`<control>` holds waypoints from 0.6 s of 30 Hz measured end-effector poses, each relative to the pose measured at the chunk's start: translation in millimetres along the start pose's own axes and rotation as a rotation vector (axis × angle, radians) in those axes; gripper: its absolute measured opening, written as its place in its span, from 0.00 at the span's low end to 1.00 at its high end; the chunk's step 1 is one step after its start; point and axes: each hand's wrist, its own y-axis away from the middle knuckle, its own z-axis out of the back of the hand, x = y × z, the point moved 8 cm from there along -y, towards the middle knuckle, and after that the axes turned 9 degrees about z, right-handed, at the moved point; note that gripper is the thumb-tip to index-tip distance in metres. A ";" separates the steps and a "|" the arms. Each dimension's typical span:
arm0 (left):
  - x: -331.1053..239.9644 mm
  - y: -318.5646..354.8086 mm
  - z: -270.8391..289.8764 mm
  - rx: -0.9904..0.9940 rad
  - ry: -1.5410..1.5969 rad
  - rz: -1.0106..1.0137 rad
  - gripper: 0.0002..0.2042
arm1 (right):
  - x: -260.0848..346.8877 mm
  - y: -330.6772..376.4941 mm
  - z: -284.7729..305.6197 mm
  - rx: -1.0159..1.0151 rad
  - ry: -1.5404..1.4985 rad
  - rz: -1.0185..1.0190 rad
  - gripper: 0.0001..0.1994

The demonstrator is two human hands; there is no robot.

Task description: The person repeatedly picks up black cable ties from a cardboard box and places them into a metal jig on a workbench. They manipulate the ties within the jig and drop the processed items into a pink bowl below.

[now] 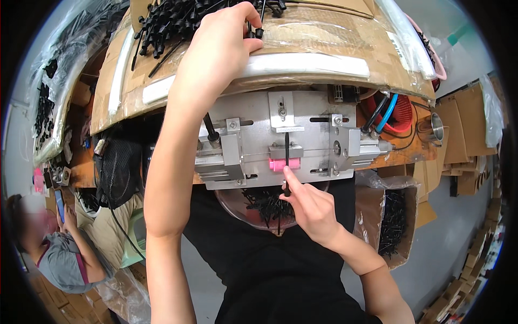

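Here, right hand (310,208) pinches black tie (286,162).

Even, bright overhead lighting; soft shadow beneath the cardboard shelf (334,70). Glare on plastic wrap. Strong fisheye bending and dark vignette at edges.

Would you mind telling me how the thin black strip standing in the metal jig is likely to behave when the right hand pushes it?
The black strip looks long and very thin, so it is probably light and bends easily. It stands upright in the jig, so it seems stiff enough to hold its line. The right hand steadies only its lower end, and a sideways push would likely flex it.
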 end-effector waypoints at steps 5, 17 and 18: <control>-0.4 4.8 7.3 0.115 0.258 0.072 0.10 | 3.0 -6.5 9.5 0.040 0.049 0.025 0.30; 65.8 -22.0 12.6 0.531 1.388 0.460 0.08 | -44.3 -228.3 63.9 0.296 0.455 0.478 0.04; 70.7 -27.7 27.8 0.534 1.560 0.618 0.07 | -46.9 -236.2 62.3 0.343 0.406 0.480 0.04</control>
